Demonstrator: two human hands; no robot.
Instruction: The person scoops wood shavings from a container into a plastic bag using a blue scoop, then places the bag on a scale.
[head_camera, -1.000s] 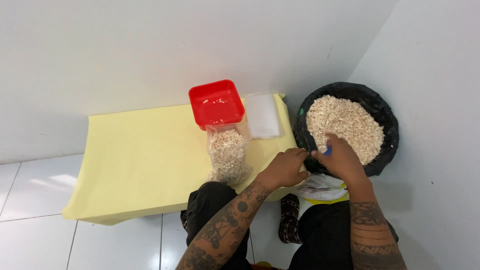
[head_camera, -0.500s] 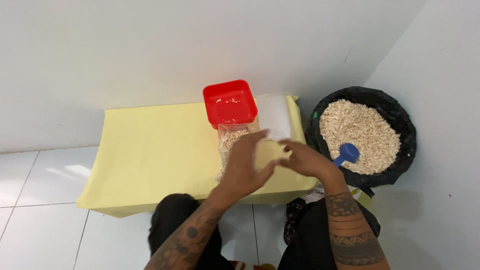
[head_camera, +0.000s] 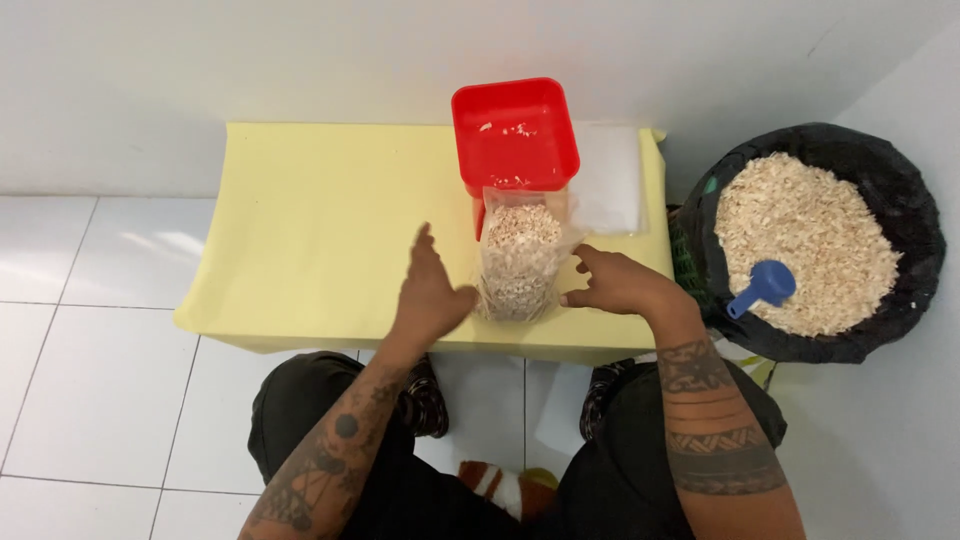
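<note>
The biggest thing in my view is the low yellow table (head_camera: 300, 210), set against a white wall on a white tiled floor. To its right sits a black sack (head_camera: 905, 175), rolled open and heaped with pale shavings or flakes; I can't tell the material more closely. A blue scoop (head_camera: 765, 287) lies on that heap, handle toward me. At the table's far edge stands a red square tub (head_camera: 515, 135) with a few flakes inside, and a stack of clear empty bags (head_camera: 612, 178) lies just beside it on the right.

Right in front of the tub stands the clear filled bag (head_camera: 518, 260), upright near the table's front edge, its mouth open and its fill close to the top.

My left hand (head_camera: 430, 295) is open, fingers spread, and holds nothing; its thumb side is at the bag's lower left wall, touching or just short of it. My right hand (head_camera: 615, 283) is loosely open too, fingertips at the bag's right side, with no grip closed on anything.

To steady the bag well, I judge both palms should press in evenly from the sides, low down, so the top stays open and upright. Uneven pressure could tip it and spill flakes onto the table.
</note>
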